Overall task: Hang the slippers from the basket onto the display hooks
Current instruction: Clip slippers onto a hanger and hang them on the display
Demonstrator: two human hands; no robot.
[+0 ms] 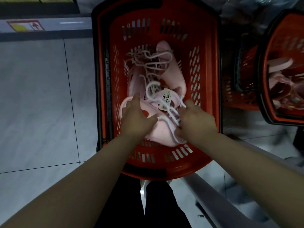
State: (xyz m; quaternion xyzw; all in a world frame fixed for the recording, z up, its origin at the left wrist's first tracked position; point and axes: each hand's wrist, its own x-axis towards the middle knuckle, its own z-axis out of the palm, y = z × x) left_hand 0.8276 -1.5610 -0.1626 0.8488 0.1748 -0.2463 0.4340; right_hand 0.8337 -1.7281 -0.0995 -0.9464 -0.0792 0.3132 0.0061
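**Location.** The pink slippers [158, 132] lie heaped in the red shopping basket [207, 63], which stands on the tiled floor [41, 96] in front of the person. None is on a display hook, and no hook is in view. A price tag [167, 99] marked 9.9 lies on top of the heap.

**Handling.** The slippers look light, soft and yielding, and not fragile. Each white plastic hanger [171, 117] is thin, stiff and hooked. Several interlock in the heap, so a lifted pair is likely to snag on its neighbours. The best hold is the neck of the hanger, below its hook, not the slipper body.

**Grip.** The left hand [134, 116] clasps the nearest slipper, with thumb and fingers curved over its upper. The right hand [195, 119] has its fingers curled round a white plastic hanger. The tangle probably hides which pair that hanger carries.

**Containers.** A second red basket [284, 117] at the right also holds pink slippers, which are blurred.
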